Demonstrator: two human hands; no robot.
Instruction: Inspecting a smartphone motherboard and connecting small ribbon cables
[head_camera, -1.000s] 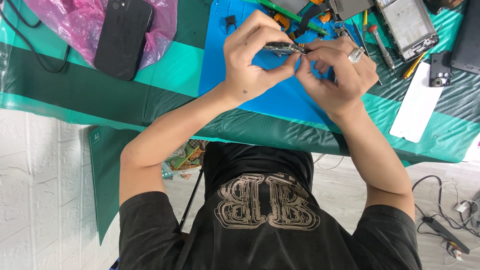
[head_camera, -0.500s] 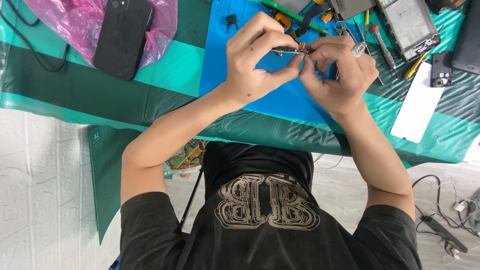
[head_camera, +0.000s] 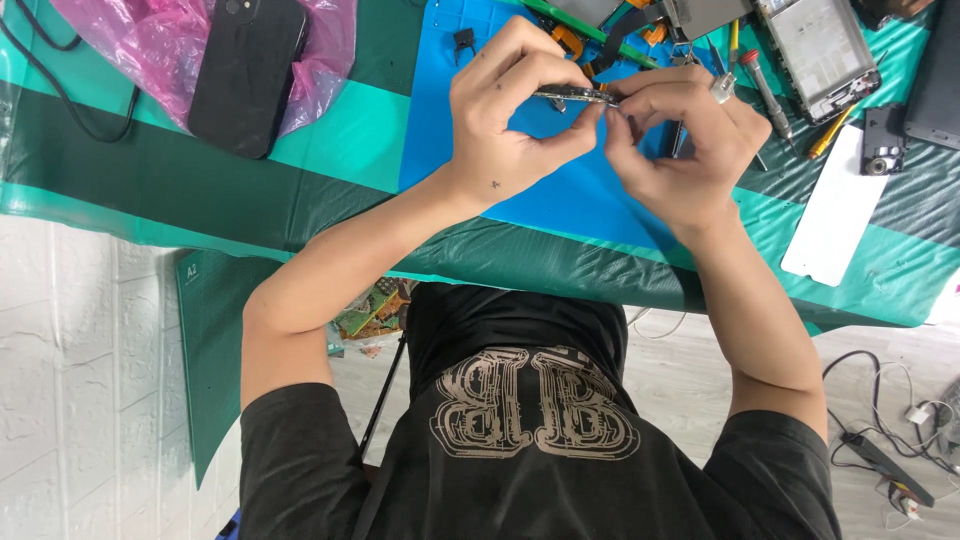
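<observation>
Head view showed your left hand (head_camera: 505, 130) and right hand (head_camera: 680, 150) pinched together on a small circuit board (head_camera: 580, 96) above the blue mat (head_camera: 560, 200); mid-handling, steady fingertip grip needed next.

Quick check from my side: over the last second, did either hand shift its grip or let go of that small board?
Barely any change. The left hand and right hand still pinch the small dark circuit board between them above the blue mat; the fingertips only shifted slightly at its right end. Nothing was let go. The black phone on the pink bag and the tools stayed put.
</observation>
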